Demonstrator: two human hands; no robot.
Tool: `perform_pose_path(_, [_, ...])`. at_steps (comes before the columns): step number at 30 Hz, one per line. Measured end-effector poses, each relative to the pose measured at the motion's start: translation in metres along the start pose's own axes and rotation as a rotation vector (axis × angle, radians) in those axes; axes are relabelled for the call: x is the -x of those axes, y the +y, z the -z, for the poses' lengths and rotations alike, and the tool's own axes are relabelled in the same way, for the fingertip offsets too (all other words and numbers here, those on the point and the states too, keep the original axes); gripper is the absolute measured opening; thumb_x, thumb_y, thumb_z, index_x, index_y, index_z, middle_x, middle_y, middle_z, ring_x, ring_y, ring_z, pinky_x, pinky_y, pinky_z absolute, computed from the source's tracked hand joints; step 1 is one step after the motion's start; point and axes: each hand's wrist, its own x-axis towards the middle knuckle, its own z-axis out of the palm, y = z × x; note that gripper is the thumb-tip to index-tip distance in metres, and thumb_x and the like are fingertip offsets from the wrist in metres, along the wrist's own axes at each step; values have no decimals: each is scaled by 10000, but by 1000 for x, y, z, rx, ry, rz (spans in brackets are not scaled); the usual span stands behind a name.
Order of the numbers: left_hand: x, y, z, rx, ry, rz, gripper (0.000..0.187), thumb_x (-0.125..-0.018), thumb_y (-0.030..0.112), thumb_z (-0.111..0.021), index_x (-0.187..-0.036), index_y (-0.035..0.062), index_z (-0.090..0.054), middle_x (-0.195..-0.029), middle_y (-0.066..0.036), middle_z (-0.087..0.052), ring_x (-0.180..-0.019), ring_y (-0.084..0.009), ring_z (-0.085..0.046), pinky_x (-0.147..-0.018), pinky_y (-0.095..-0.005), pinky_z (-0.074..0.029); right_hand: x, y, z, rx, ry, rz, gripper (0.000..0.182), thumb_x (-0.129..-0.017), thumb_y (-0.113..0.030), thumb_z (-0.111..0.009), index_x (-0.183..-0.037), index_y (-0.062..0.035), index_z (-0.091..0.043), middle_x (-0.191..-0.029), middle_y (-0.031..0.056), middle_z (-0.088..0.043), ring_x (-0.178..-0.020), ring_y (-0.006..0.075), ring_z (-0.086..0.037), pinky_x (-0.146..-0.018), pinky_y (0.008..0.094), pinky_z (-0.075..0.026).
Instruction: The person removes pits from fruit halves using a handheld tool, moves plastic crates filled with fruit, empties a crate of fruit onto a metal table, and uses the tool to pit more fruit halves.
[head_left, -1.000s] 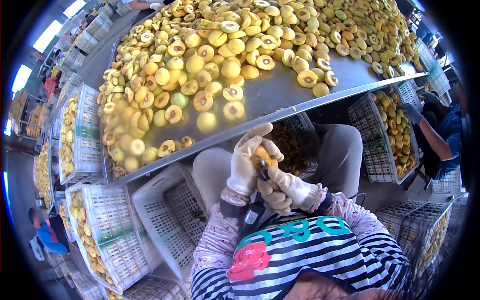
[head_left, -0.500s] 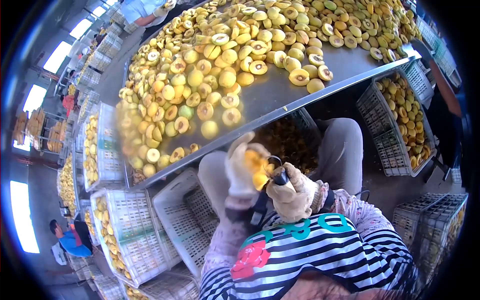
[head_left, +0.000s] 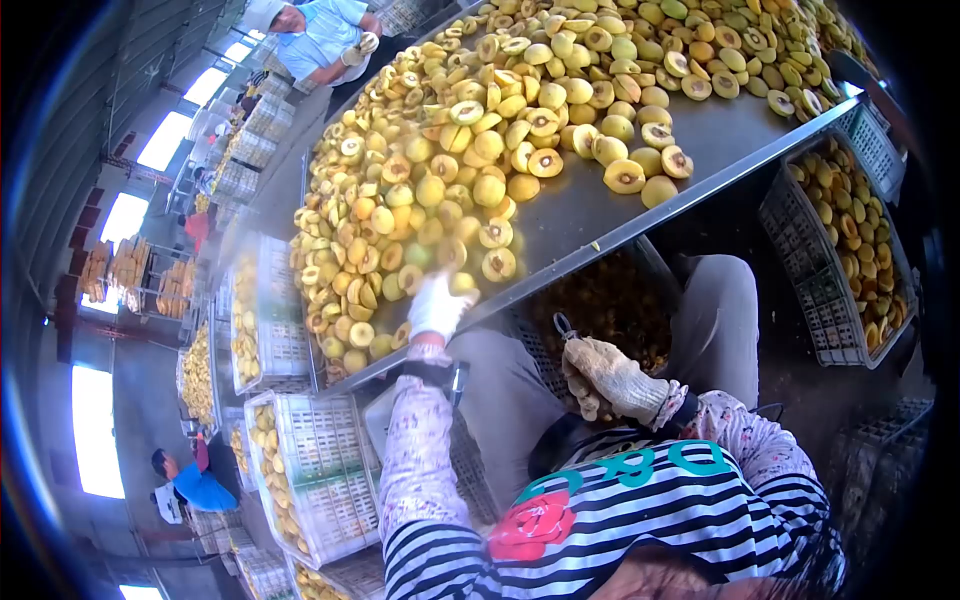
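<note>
My left hand (head_left: 440,306), in a white glove, reaches over the near edge of the metal table to the pile of halved yellow peaches (head_left: 430,190). Its fingers are apart, right at the nearest fruit, and partly blurred. My right hand (head_left: 612,380), in a beige knitted glove, is closed round a pitting tool in front of my chest. The tool's metal loop (head_left: 563,325) sticks out past the fingers; its handle is hidden in the fist. Many of the peach halves show brown centres, others lie skin side up.
The metal table (head_left: 570,232) has a raised near edge. Below it, between my knees, a crate holds dark scraps (head_left: 590,300). Crates of peaches stand at right (head_left: 850,250) and left (head_left: 315,470). Across the table is a person in light blue (head_left: 320,45).
My left hand has moved from beside the tool, where it held yellow peach pieces, up and left to the pile. My right hand has lowered slightly, still holding the tool. The view has shifted.
</note>
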Motion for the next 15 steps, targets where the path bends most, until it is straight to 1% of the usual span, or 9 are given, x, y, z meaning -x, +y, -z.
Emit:
perform_pose_path(1, [-12, -5, -13, -38, -78, 23, 538, -795, 283, -784, -1286, 104, -655, -1206, -221, -662, -1155, -400, -604, -1003, -463, -475, 1, -4, -1, -3, 13, -6, 418, -1036, -489, -499, -847, -116, -506, -593, 26, -536, -466, 128, -501, -454, 267, -400])
perform_pose_path(4, [-25, -24, -25, 152, -15, -70, 610, -785, 305, -802, -1321, 76, -622, -1173, -200, -679, -1075, -343, -658, -922, -420, -524, 6, -11, 2, 59, 57, 54, 363, -1024, -447, -530, -885, -113, -498, -614, 26, -524, -466, 126, -466, -445, 284, -398])
perform_pose_path(5, [-12, -9, -10, 587, -102, 47, 574, -824, 288, -776, -1320, 48, -613, -1180, -170, -677, -972, -277, -694, -839, -380, -565, 7, -11, 4, 85, 74, 87, 346, -1021, -433, -538, -896, -114, -496, -622, 28, -520, -465, 124, -453, -440, 290, -395])
perform_pose_path(7, [27, 20, 10, 1427, -185, 50, 574, -873, 332, -730, -1345, 38, -583, -1226, -157, -664, -916, -232, -695, -802, -364, -583, 5, -17, 4, 208, 98, 104, 347, -1006, -415, -575, -1027, -68, -590, -779, 60, -615, -631, 153, -566, -581, 313, -475])
perform_pose_path(9, [61, 41, 13, 1749, -313, -74, 559, -929, 391, -641, -1384, 79, -553, -1284, -198, -642, -922, -280, -700, -799, -412, -601, 1, -22, -11, 340, 128, 164, 370, -996, -403, -594, -1118, -56, -630, -878, 72, -657, -751, 170, -622, -685, 320, -507])
perform_pose_path(10, [75, 51, 5, 1774, -271, -24, 603, -961, 490, -564, -1393, 71, -536, -1253, -208, -653, -907, -276, -699, -775, -395, -591, -3, -17, -13, 366, 46, 199, 412, -979, -391, -614, -1217, -55, -641, -968, 96, -690, -914, 199, -648, -817, 338, -505])
perform_pose_path(11, [84, 57, -2, 1848, -274, 63, 557, -1018, 501, -469, -1334, 51, -558, -1202, -215, -668, -911, -271, -687, -769, -380, -575, 0, -27, -26, 483, 79, 202, 398, -979, -383, -610, -1193, -49, -641, -964, 129, -699, -897, 245, -664, -819, 379, -514])
perform_pose_path(13, [100, 86, -3, 1711, -99, 239, 563, -1051, 523, -372, -1253, 42, -583, -1125, -212, -685, -924, -258, -668, -785, -351, -554, -6, -32, -37, 668, 142, 105, 407, -983, -384, -604, -1202, -43, -640, -1000, 164, -719, -913, 298, -687, -840, 400, -524])
perform_pose_path(15, [105, 105, -5, 1603, 56, 289, 578, -1064, 542, -327, -1187, 43, -590, -1054, -193, -692, -931, -240, -646, -802, -315, -533, -13, -27, -40, 742, 195, 124, 417, -986, -399, -596, -1195, -41, -646, -1020, 173, -727, -928, 322, -696, -846, 405, -531])
